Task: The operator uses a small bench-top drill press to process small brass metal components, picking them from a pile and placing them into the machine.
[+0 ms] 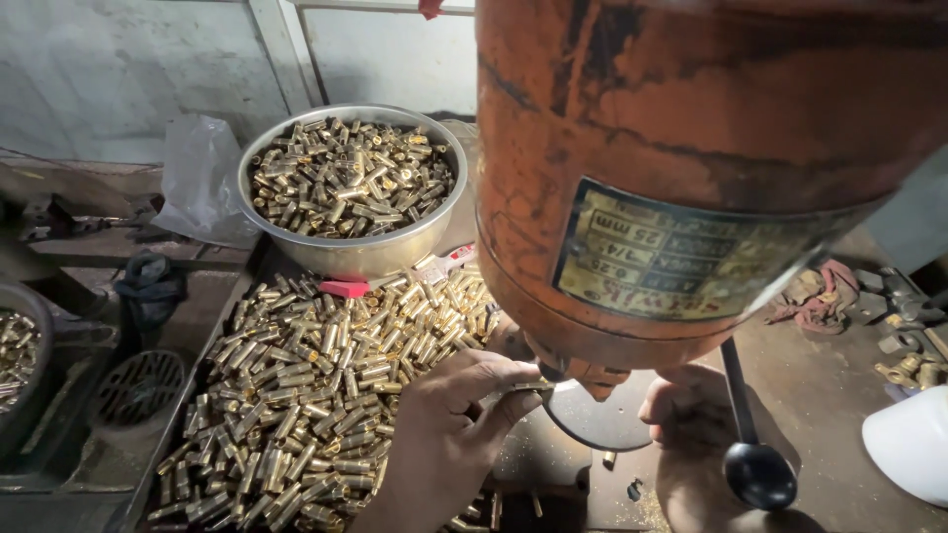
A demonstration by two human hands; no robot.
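Head view looks down past a rusty orange drill press (691, 148) that fills the upper right. Left hand (444, 434) pinches a small brass piece (530, 386) between thumb and fingertips, holding it right under the machine's spindle, above a round plate (592, 419). Right hand (691, 434) lies beneath the machine, partly hidden by a dark lever with a ball knob (758, 472); whether it is clenched or released cannot be told. To the left of the left hand, a heap of brass pieces (316, 385) covers a tray on the surface. Behind the heap stands a steel bowl (355, 252) filled with more brass pieces.
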